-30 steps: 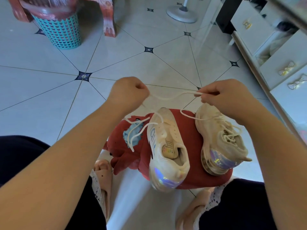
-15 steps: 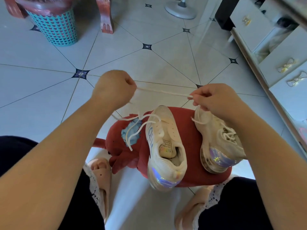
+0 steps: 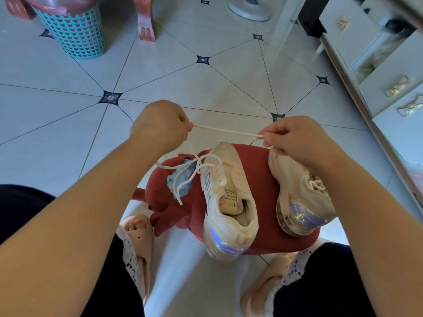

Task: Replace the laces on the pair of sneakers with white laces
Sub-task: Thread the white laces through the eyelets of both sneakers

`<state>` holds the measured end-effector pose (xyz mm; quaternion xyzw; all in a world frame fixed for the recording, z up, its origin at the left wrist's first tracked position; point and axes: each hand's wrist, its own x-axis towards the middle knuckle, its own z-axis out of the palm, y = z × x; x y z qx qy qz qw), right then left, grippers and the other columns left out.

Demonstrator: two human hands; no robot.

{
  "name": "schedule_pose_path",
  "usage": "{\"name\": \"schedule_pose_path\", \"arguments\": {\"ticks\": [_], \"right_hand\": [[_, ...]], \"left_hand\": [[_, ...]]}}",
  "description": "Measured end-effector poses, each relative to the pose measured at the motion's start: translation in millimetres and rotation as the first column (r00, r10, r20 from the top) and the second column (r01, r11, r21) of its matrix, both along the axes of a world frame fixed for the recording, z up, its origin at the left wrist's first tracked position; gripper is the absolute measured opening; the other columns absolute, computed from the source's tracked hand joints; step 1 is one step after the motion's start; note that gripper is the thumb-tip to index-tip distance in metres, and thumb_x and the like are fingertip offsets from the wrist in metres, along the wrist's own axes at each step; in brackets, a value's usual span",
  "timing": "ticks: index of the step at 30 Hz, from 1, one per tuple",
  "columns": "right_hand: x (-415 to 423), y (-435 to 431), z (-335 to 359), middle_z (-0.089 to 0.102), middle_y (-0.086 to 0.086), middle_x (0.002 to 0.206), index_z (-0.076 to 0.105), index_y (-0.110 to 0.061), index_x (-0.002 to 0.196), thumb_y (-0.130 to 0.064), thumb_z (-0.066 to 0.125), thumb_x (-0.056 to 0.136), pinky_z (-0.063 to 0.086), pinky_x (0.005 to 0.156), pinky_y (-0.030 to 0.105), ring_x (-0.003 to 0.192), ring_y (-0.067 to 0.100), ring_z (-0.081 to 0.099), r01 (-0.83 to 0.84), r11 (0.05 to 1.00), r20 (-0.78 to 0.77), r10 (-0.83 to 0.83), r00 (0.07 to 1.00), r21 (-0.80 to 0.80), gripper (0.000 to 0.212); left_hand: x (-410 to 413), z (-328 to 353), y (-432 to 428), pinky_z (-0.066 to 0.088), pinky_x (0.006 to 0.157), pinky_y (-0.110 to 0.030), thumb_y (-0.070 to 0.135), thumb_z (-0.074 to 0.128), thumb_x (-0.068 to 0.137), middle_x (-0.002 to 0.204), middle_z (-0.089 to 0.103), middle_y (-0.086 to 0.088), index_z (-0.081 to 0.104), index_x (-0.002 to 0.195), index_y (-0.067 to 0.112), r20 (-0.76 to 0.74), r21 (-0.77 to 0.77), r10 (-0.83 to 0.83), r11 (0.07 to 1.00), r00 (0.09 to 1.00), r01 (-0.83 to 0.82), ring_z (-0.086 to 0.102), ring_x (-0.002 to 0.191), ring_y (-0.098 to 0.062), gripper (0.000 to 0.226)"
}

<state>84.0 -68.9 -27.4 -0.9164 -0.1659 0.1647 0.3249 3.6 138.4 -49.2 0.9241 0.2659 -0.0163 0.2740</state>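
Two white sneakers lie on a red plush cushion (image 3: 254, 165). The left sneaker (image 3: 226, 202) has no lace in its eyelets. The right sneaker (image 3: 302, 193) is laced and partly hidden under my right arm. My left hand (image 3: 160, 126) and my right hand (image 3: 295, 138) each pinch a white lace (image 3: 226, 131), stretched taut between them above the sneakers' toes. Loose loops of white lace (image 3: 185, 172) lie on the cushion left of the left sneaker.
A teal plastic basket (image 3: 73, 30) and a red furniture leg (image 3: 146, 21) stand at the far left. A white fan base (image 3: 249, 8) is at the top. White drawers (image 3: 389, 72) line the right side. My feet in pink slippers (image 3: 139, 243) flank the cushion.
My hands have drawn apart, so the lace went from slack to a straight, taut line. The head camera has tilted, shifting the scene slightly.
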Motion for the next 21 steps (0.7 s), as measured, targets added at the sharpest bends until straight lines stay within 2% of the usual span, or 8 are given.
{"name": "schedule_pose_path", "arguments": {"ticks": [2, 5, 7, 9, 11, 13, 17, 21], "right_hand": [[-1, 1, -4, 0.061, -0.011, 0.068, 0.069, -0.021, 0.084, -0.017, 0.060, 0.086, 0.037, 0.046, 0.002, 0.055, -0.001, 0.051, -0.022, 0.998, 0.056, 0.025, 0.998, -0.066, 0.010], [-9, 12, -11, 0.064, -0.011, 0.075, 0.071, -0.025, 0.086, -0.017, 0.061, 0.085, 0.046, 0.067, 0.016, 0.068, 0.002, 0.055, -0.088, 0.996, 0.025, 0.089, 0.996, -0.016, 0.013], [-16, 22, -14, 0.063, -0.010, 0.076, 0.070, -0.027, 0.084, -0.011, 0.059, 0.086, 0.047, 0.072, 0.022, 0.072, 0.003, 0.056, -0.121, 0.988, -0.044, 0.125, 0.991, 0.093, 0.019], [-20, 27, -15, 0.064, -0.006, 0.079, 0.066, -0.028, 0.080, -0.004, 0.053, 0.088, 0.048, 0.073, 0.023, 0.073, 0.004, 0.057, -0.116, 0.982, -0.108, 0.133, 0.985, 0.152, 0.029], [-18, 25, -14, 0.069, 0.002, 0.082, 0.063, -0.028, 0.079, -0.004, 0.053, 0.088, 0.053, 0.077, 0.028, 0.076, 0.012, 0.064, -0.110, 0.987, -0.122, 0.124, 0.985, 0.121, 0.028], [-14, 18, -13, 0.071, 0.007, 0.081, 0.063, -0.025, 0.075, -0.013, 0.060, 0.086, 0.055, 0.079, 0.033, 0.079, 0.021, 0.067, -0.100, 0.995, -0.048, 0.100, 0.994, 0.004, 0.016], [-13, 18, -14, 0.071, 0.012, 0.088, 0.069, -0.013, 0.087, -0.012, 0.058, 0.088, 0.053, 0.079, 0.032, 0.076, 0.022, 0.064, -0.106, 0.991, -0.037, 0.103, 0.994, -0.085, 0.011], [-21, 31, -19, 0.071, 0.015, 0.090, 0.066, -0.017, 0.093, -0.007, 0.054, 0.089, 0.053, 0.072, 0.027, 0.074, 0.022, 0.065, -0.105, 0.994, -0.134, 0.106, 0.985, 0.017, 0.015]], "left_hand": [[-2, -7, -4, 0.046, 0.076, -0.032, 0.030, 0.053, 0.090, 0.099, 0.065, -0.001, 0.067, 0.101, 0.020, -0.130, 0.127, -0.049, 0.990, 0.990, 0.065, 0.058, 0.093, -0.022, 0.021], [-5, -10, -25, 0.035, 0.090, -0.025, 0.035, 0.062, 0.084, 0.123, 0.058, 0.007, 0.059, 0.118, 0.028, 0.086, -0.036, -0.191, 0.980, 0.978, 0.194, 0.050, 0.113, -0.012, 0.036], [-5, -8, -43, 0.035, 0.085, -0.018, 0.034, 0.066, 0.081, 0.116, 0.061, 0.008, 0.055, 0.124, 0.025, 0.233, -0.206, -0.264, 0.927, 0.936, 0.312, 0.053, 0.102, -0.005, 0.045], [-2, -11, -50, 0.037, 0.069, -0.010, 0.031, 0.064, 0.083, 0.095, 0.066, 0.008, 0.057, 0.120, 0.022, 0.224, -0.294, -0.287, 0.891, 0.931, 0.345, 0.057, 0.083, 0.003, 0.039], [2, -14, -44, 0.034, 0.049, -0.004, 0.026, 0.060, 0.087, 0.068, 0.062, 0.013, 0.064, 0.104, 0.019, 0.197, -0.260, -0.248, 0.920, 0.949, 0.295, 0.052, 0.053, 0.013, 0.019], [4, -17, -36, 0.031, 0.047, -0.006, 0.024, 0.057, 0.088, 0.063, 0.058, 0.015, 0.066, 0.089, 0.022, 0.164, -0.175, -0.209, 0.956, 0.964, 0.237, 0.048, 0.046, 0.013, 0.009], [2, -22, -35, 0.036, 0.065, -0.020, 0.025, 0.060, 0.085, 0.082, 0.061, 0.011, 0.064, 0.086, 0.026, 0.127, -0.150, -0.200, 0.964, 0.972, 0.218, 0.054, 0.075, -0.005, 0.004], [4, -24, -48, 0.038, 0.078, -0.024, 0.036, 0.067, 0.078, 0.104, 0.063, 0.006, 0.061, 0.112, 0.024, 0.149, -0.173, -0.285, 0.935, 0.947, 0.309, 0.056, 0.098, -0.012, 0.036]]}}
